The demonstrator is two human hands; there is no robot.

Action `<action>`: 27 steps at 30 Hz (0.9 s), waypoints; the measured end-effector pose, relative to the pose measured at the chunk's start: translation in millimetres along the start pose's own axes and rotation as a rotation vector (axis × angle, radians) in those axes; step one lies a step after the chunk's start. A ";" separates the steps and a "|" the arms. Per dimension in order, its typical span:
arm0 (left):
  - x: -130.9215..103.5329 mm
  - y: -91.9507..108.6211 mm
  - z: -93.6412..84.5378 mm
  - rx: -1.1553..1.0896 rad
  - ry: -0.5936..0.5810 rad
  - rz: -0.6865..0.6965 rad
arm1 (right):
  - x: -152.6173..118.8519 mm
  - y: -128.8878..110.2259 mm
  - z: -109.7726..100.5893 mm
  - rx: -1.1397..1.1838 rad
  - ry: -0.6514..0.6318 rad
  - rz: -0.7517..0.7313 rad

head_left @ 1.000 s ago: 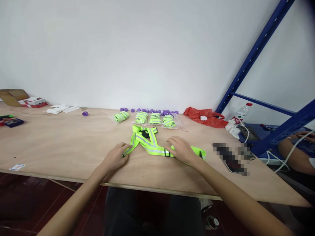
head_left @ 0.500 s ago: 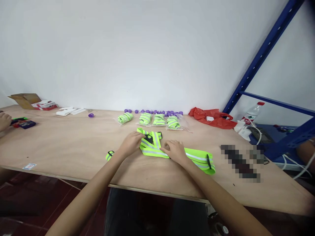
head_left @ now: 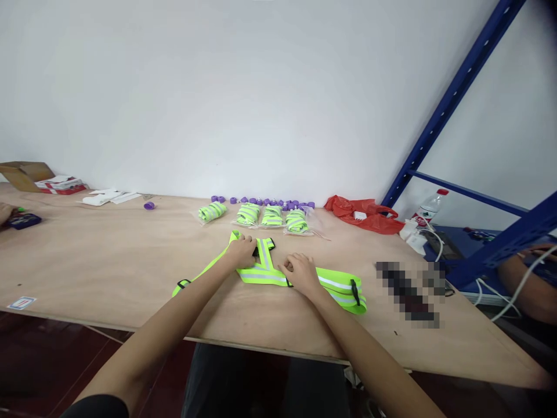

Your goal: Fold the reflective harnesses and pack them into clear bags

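A neon yellow-green reflective vest [head_left: 263, 277] made of silver-striped straps lies spread on the table in front of me. Black buckles and sliders sit along its straps. My left hand [head_left: 242, 253] is closed on the upper strap, beside a black buckle partly hidden by the fingers. Across the vest's middle, my right hand [head_left: 301, 271] rests with curled fingers, thumb and fingertips gripping the band near a black slider. A doubled band with a black slider [head_left: 355, 291] extends to the right. One strap runs left behind my left forearm to another slider [head_left: 184, 283].
Several folded vests in clear bags [head_left: 272, 216] lie behind, before a row of purple rolls [head_left: 282, 204]. A red plastic bag [head_left: 365, 216], a bottle [head_left: 431, 206] and a blue rack [head_left: 452, 98] are to the right. Another person's hand [head_left: 6, 212] shows far left.
The view has shifted, so the table's things appear further left. My left hand has turned inward over the buckle, and the left strap lies more stretched out. My right hand's fingers are more curled.
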State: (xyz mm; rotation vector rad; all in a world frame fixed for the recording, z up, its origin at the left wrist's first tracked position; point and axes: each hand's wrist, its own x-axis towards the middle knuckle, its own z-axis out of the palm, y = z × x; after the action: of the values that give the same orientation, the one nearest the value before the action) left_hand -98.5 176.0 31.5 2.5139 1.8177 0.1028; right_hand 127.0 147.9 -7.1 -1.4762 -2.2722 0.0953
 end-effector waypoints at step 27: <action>-33.5 -74.8 -123.3 -0.976 0.847 -0.397 | -79.2 103.2 -110.0 0.167 -0.013 0.249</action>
State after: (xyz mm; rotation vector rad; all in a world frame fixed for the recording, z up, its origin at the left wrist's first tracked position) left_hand -189.1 166.6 148.3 1.4384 1.7111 1.7293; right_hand 285.0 103.5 38.6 -1.6628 -2.0247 0.3599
